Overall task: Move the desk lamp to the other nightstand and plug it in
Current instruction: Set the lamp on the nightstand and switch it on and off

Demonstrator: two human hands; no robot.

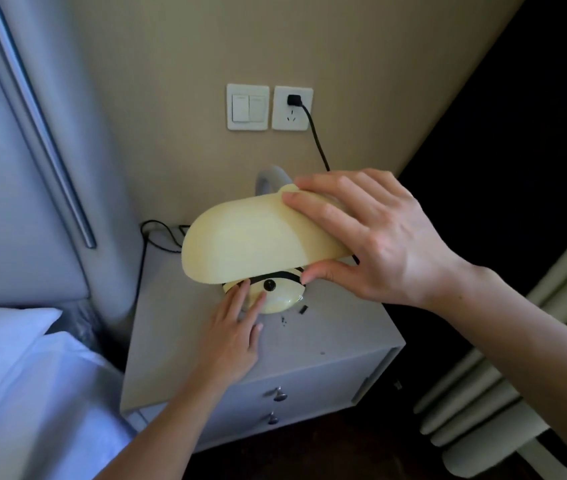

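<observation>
A pale yellow desk lamp stands on a grey nightstand against the beige wall. My right hand grips the right end of its long shade, fingers over the top and thumb underneath. My left hand rests with its fingers spread on the lamp's round base, beside a black knob. The lamp's grey neck curves up behind the shade. A black plug sits in the white wall socket, and its black cord runs down behind my right hand.
A white double light switch is left of the socket. More black cable loops at the nightstand's back left corner. A grey padded headboard and a bed with a white pillow lie left. Pale curtains hang right. Two drawer knobs face me.
</observation>
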